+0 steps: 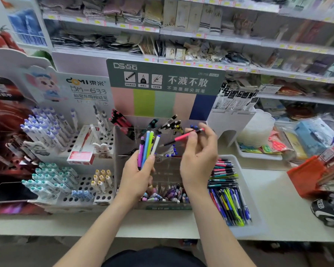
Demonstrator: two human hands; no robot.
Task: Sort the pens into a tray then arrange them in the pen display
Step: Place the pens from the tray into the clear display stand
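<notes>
My left hand point(136, 175) grips a bunch of several pens point(148, 146), purple, blue, yellow-green and white, pointing up in front of the clear pen display point(162, 170). My right hand point(199, 157) pinches a single pink and black pen point(182, 137) at a slant above the display's middle compartments. The display's rear compartments hold a few black, red and blue-capped pens, and its front row is full of pastel pens point(164, 193). To the right sits a clear tray point(245, 189) with a heap of mixed pens point(228, 191).
A white holed pen stand point(81, 185) with teal, purple and yellow pens stands to the left, with a red box point(81, 151) on it. A dark phone point(12, 192) lies at far left. Shelves of goods fill the back; an orange pouch point(305, 176) and other items lie to the right.
</notes>
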